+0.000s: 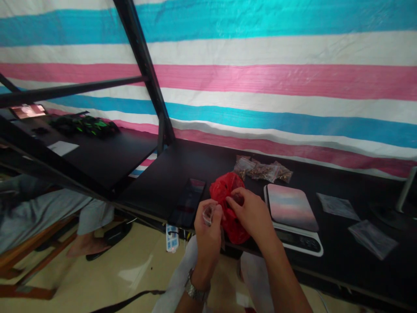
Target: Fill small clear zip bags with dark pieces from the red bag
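Note:
A crumpled red plastic bag [237, 232] sits at the front edge of the black table. My left hand [210, 230], with a metal watch on the wrist, is closed on a small clear plastic bag [208, 214] at the left side of the red bag. Fingers of my right hand [254, 213] are closed on the red bag near its top; whether they also hold something small is hidden. Right of that hand lies a digital kitchen scale [291, 208]. Behind the red bag are several small zip bags [260, 169] filled with small brownish pieces.
A dark phone [188, 202] lies left of the red bag. Two flat clear zip bags [373, 238] rest right of the scale, near a stand's round base [391, 213]. A black metal frame [143, 65] rises at the left. Another person's leg [94, 217] shows beyond it.

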`<action>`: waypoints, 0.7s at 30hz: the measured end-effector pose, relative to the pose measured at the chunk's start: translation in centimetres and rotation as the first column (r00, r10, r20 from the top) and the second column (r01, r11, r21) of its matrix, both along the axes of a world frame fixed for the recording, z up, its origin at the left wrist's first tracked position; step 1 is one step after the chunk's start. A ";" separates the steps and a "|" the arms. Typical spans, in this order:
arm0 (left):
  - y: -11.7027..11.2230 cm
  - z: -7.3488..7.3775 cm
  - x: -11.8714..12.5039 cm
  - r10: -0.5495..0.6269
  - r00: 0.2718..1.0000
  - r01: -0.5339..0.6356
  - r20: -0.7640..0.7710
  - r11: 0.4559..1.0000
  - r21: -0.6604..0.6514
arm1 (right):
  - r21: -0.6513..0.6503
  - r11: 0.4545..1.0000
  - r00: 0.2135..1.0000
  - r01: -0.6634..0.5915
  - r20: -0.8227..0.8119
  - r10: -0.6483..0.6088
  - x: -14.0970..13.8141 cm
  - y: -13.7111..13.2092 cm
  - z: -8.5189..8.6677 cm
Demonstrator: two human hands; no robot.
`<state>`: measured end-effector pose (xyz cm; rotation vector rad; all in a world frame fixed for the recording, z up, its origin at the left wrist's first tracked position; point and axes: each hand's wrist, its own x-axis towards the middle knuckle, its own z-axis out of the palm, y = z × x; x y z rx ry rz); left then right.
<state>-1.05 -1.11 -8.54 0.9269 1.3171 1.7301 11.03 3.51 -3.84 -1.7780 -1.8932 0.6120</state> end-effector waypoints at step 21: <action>0.2 -0.3 -0.6 -0.043 0.949 0.044 0.311 0.999 0.005 | 0.169 0.977 0.990 0.133 0.016 -0.138 2.5 1.3 -1.1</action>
